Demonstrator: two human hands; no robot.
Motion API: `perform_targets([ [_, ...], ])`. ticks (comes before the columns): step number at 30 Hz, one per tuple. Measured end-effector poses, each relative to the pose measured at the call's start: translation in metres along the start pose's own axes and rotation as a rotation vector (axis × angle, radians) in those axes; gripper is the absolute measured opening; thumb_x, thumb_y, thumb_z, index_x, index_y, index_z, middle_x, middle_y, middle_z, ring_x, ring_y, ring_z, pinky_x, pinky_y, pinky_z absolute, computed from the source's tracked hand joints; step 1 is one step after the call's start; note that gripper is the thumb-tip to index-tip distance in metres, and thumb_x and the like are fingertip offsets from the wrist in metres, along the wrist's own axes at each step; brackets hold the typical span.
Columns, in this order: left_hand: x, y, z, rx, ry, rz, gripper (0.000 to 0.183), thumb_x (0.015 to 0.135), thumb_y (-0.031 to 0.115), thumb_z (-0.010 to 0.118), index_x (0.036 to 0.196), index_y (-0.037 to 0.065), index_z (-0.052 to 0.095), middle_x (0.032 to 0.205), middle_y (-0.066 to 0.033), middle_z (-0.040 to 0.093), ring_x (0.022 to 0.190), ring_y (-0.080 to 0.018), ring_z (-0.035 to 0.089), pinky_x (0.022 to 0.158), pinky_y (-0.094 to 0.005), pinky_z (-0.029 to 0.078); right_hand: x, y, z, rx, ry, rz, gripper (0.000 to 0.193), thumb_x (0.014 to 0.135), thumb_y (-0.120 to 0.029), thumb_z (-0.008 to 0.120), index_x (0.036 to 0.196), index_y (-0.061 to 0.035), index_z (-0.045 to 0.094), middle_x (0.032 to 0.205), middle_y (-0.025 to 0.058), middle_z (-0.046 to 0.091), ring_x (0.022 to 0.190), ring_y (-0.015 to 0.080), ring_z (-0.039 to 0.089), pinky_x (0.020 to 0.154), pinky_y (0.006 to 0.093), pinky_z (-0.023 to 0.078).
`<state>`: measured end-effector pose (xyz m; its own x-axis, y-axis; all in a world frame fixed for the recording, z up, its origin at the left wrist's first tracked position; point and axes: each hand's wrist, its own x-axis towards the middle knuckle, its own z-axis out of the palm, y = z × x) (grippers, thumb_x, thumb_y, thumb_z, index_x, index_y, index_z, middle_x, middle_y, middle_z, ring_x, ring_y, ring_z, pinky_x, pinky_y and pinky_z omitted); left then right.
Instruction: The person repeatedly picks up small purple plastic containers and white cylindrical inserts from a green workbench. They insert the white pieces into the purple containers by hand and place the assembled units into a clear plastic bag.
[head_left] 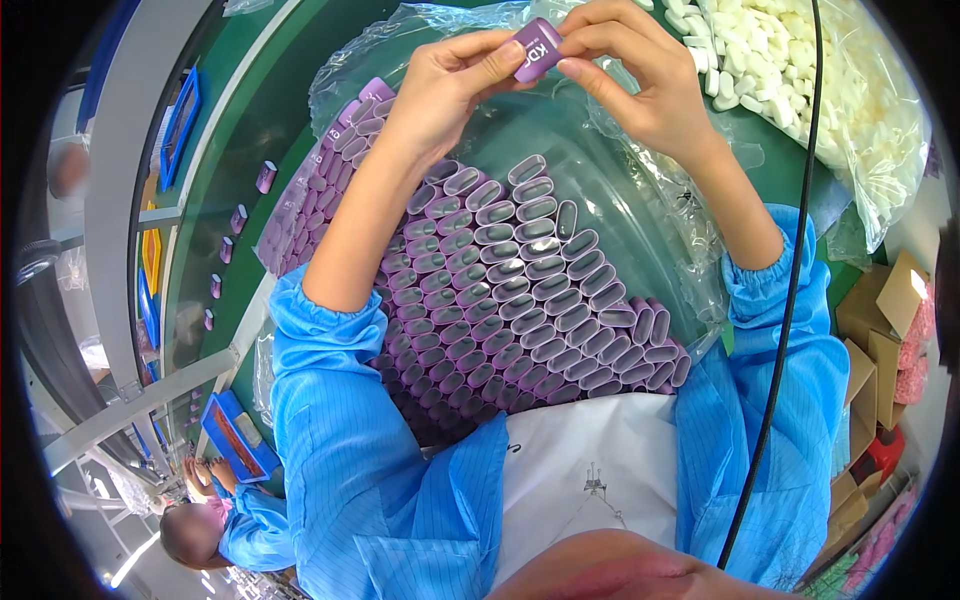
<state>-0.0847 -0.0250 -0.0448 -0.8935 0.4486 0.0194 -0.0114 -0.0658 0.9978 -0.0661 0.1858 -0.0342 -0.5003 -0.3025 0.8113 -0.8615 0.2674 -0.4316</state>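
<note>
At the top of the view I hold up a small purple oval casing [538, 50] with light printing on its side. My left hand [450, 85] is closed on its left end, the thumb pressing its face. My right hand [645, 85] pinches at its right edge between thumb and forefinger; whether a small part sits between those fingertips is hidden. Under my forearms stand many purple oval casings [520, 270] in tight rows, their hollow ends facing up. More of them lie on their sides [318, 190] beside my left forearm.
A clear plastic bag [880, 130] of small white parts [760, 60] lies at the upper right. Purple pieces sit spaced along a green conveyor belt [245, 190] on the left. A black cable [800, 220] hangs down at right. Cardboard boxes [885, 340] stand at far right; another person [255, 530] works at lower left.
</note>
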Motion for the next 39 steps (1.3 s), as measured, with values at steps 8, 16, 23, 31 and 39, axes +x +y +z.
perform_targets([
  [8,0.012,0.021,-0.094,0.222,0.192,0.05,0.032,0.093,0.023,0.059,0.11,-0.004,0.061,0.1,-0.0115,0.066,0.091,-0.0186,0.064,0.088,-0.0325,0.049,-0.006,0.036,-0.016,0.175,0.233,0.368,0.01,0.086,-0.001,0.063,0.095,0.0039,0.062,0.087,0.0085,0.061,0.082,0.0119,0.06,0.068,0.0236,0.049],
  [16,-0.024,-0.042,-0.344,1.285,0.911,-0.767,0.043,0.081,0.045,0.058,0.108,0.013,0.07,0.118,-0.0189,0.062,0.109,-0.0338,0.06,0.094,-0.0411,0.044,-0.015,0.098,-0.007,-0.527,-0.026,0.253,0.015,0.081,-0.005,0.061,0.093,0.0013,0.066,0.096,0.0174,0.062,0.092,0.0345,0.058,0.082,0.0389,0.048],
  [23,-0.005,0.035,-0.182,1.492,0.737,0.133,0.034,0.083,0.037,0.062,0.101,0.009,0.071,0.105,-0.0102,0.069,0.095,-0.0255,0.064,0.083,-0.0346,0.048,-0.019,0.107,-0.002,-0.683,-0.187,0.214,0.011,0.08,-0.011,0.058,0.08,-0.0007,0.062,0.088,0.0184,0.059,0.09,0.0356,0.053,0.08,0.0424,0.045],
  [31,-0.025,0.029,0.029,1.148,-0.421,-0.112,0.04,0.081,0.035,0.071,0.099,-0.001,0.066,0.071,-0.0092,0.065,0.064,-0.0144,0.061,0.057,-0.0313,0.047,-0.027,0.097,-0.006,-0.612,-0.141,0.29,0.009,0.08,-0.009,0.056,0.08,-0.001,0.059,0.084,0.0197,0.058,0.087,0.0369,0.054,0.078,0.0433,0.044],
  [39,-0.009,0.028,0.003,0.66,-0.215,-0.355,0.025,0.085,0.017,0.069,0.098,-0.004,0.066,0.086,-0.0101,0.068,0.08,-0.0167,0.067,0.076,-0.0267,0.055,0.0,0.04,-0.02,-0.342,0.01,0.517,0.012,0.083,-0.008,0.064,0.092,-0.0002,0.063,0.08,0.0123,0.063,0.071,0.0215,0.06,0.065,0.0327,0.048],
])
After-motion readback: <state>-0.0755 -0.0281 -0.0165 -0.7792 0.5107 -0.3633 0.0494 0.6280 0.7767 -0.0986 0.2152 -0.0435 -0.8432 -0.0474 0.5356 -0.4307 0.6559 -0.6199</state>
